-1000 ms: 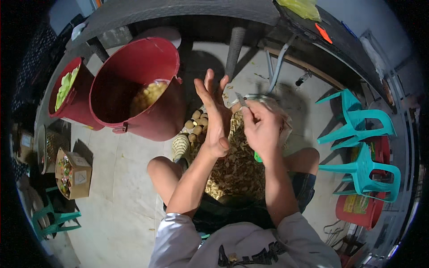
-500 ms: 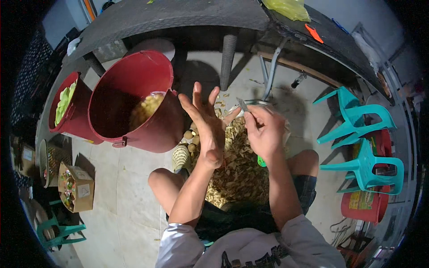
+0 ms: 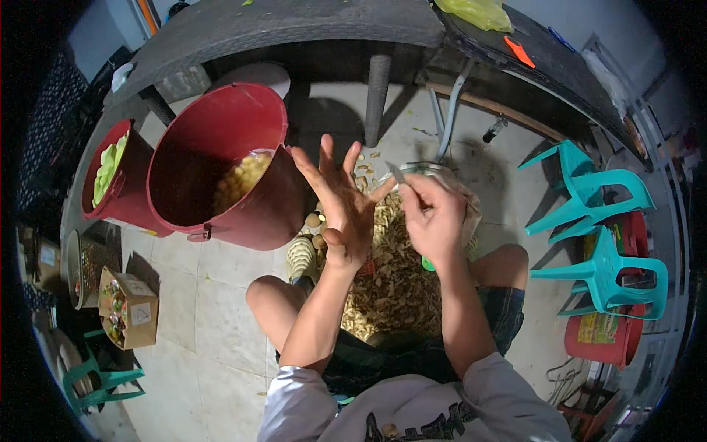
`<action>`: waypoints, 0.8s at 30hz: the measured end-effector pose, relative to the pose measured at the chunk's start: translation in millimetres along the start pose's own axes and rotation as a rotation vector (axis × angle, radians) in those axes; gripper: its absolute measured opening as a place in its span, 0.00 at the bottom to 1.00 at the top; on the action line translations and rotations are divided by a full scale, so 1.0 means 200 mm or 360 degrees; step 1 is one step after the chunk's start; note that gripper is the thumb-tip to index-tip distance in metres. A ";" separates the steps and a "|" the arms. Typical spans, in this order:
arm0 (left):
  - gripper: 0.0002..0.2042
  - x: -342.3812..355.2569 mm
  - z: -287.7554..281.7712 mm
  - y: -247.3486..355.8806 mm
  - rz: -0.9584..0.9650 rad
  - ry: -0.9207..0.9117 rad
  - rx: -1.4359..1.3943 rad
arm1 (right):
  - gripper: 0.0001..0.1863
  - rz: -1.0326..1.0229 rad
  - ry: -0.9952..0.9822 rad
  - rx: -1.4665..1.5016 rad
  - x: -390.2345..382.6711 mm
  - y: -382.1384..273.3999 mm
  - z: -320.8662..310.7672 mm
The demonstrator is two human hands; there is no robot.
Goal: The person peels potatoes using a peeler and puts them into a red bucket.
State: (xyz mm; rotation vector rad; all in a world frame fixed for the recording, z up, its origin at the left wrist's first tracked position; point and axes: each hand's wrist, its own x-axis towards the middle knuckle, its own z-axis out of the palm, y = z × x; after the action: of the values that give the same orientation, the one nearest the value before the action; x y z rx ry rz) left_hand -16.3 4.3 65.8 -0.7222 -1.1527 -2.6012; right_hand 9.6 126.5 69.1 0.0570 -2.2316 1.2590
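My left hand point(image 3: 345, 210) is held up with its fingers spread, and nothing is in it. Pinched in my right hand point(image 3: 434, 214) is a small knife; its short grey blade point(image 3: 395, 173) is at the tip of one outstretched left finger. I cannot tell whether the blade touches the skin. Below both hands, between my legs, lies a heap of brown and pale peelings point(image 3: 390, 295). A few round brown potato-like pieces point(image 3: 313, 220) lie beside my left shoe. Something bright green point(image 3: 427, 263) shows in part under my right wrist.
At left stands a large red bucket point(image 3: 217, 132) with pale peeled pieces point(image 3: 247, 177) in liquid. A smaller red bucket point(image 3: 121, 188) holds light green pieces point(image 3: 109, 168). A dark table point(image 3: 309, 33) spans the far side. Teal plastic chairs point(image 3: 604, 272) are at right, a cardboard box point(image 3: 140, 313) at left.
The left thumb has lifted and moved slightly left, away from the wrist. The knife in my right hand has shifted slightly, still close to the left fingertip.
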 end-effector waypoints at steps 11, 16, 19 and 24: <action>0.53 0.00 -0.03 -0.02 -0.0017 0.0061 -0.0233 | 0.08 -0.0106 0.0031 -0.0231 0.01 -0.06 0.00; 0.55 -0.02 -0.03 -0.04 -0.0098 0.0095 -0.0197 | 0.08 -0.0210 0.0058 -0.0294 -0.07 -0.03 0.05; 0.55 -0.02 -0.02 -0.02 -0.0159 0.0019 -0.0179 | 0.08 0.0202 -0.0089 -0.0327 -0.09 0.04 0.02; 0.51 -0.03 -0.06 -0.04 -0.0163 0.0034 -0.0332 | 0.11 0.0225 -0.0035 -0.0194 -0.05 0.15 -0.05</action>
State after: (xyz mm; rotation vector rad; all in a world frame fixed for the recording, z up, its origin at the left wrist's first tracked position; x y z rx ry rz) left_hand -18.5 0.6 50.2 -0.6891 -0.9451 -2.8384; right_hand 13.5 148.4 44.4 -0.1363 -2.3614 1.1962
